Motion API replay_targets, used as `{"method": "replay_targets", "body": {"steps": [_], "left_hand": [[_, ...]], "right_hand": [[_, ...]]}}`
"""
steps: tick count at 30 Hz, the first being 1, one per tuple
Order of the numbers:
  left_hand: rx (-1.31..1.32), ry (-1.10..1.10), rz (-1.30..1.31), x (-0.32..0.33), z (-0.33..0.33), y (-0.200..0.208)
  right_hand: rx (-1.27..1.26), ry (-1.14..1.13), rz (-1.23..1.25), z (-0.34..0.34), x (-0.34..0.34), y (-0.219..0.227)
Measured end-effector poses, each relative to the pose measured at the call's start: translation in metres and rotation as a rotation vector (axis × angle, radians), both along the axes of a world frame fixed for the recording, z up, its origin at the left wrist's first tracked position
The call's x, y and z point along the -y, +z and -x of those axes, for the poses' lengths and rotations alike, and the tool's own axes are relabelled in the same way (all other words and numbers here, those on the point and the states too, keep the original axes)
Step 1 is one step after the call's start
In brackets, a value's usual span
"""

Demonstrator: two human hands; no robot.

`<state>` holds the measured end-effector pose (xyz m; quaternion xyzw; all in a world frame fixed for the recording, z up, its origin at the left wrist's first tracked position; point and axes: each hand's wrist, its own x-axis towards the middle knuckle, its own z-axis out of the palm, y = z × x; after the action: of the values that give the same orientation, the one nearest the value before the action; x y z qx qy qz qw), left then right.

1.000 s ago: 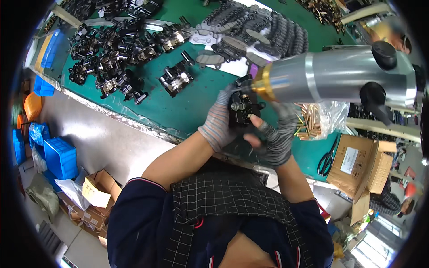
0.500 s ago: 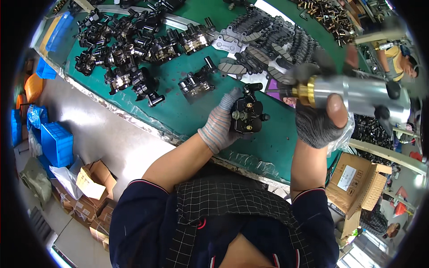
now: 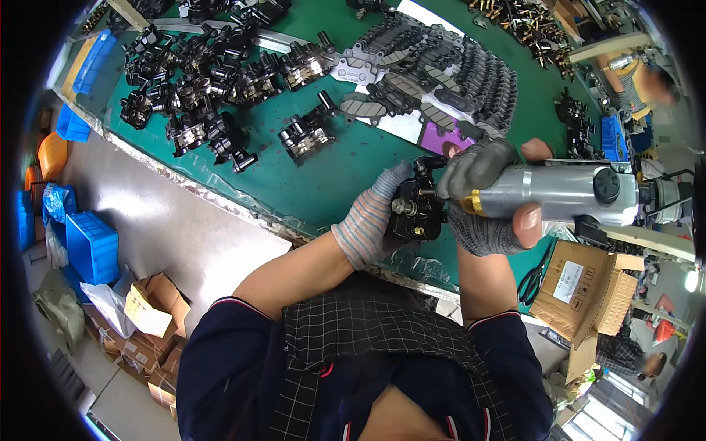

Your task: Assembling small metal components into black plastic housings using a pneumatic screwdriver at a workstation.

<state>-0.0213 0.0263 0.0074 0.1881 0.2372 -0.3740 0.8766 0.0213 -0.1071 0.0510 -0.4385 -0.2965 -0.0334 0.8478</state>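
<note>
My left hand (image 3: 365,224), in a striped knit glove, is closed around a black brake caliper (image 3: 416,217) near the front edge of the green bench. My right hand (image 3: 482,231) wears a dark grey glove with bare fingertips. Its fingers wrap round a silver power screwdriver (image 3: 562,192) with a gold collar, held sideways. The tool's front end points left at the caliper, right beside it; the grey-gloved fingers cover the tip, so I cannot tell whether it touches. Another caliper (image 3: 305,136) lies alone on the bench beyond my left hand.
Several calipers (image 3: 198,92) crowd the far left of the bench. Stacked brake pads (image 3: 485,88) lie at the far middle, with brass-coloured small parts (image 3: 533,33) behind. An open cardboard box (image 3: 562,287) stands at right. Blue crates (image 3: 92,246) sit on the floor at left. Co-workers are at right.
My right hand has brought the screwdriver down and left to the caliper. My left hand has shifted slightly right and nearer, and the caliper has tilted in it.
</note>
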Motion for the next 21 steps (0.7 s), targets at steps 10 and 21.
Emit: {"method": "replay_targets", "body": {"steps": [10,21], "left_hand": [[0.056,0.008,-0.017,0.016,0.006,-0.004],[0.176,0.098,-0.043,0.044,0.016,0.000]], "right_hand": [[-0.014,-0.091,-0.135,0.026,0.016,0.024],[-0.133,-0.002,-0.002,0.063,0.014,0.018]]}}
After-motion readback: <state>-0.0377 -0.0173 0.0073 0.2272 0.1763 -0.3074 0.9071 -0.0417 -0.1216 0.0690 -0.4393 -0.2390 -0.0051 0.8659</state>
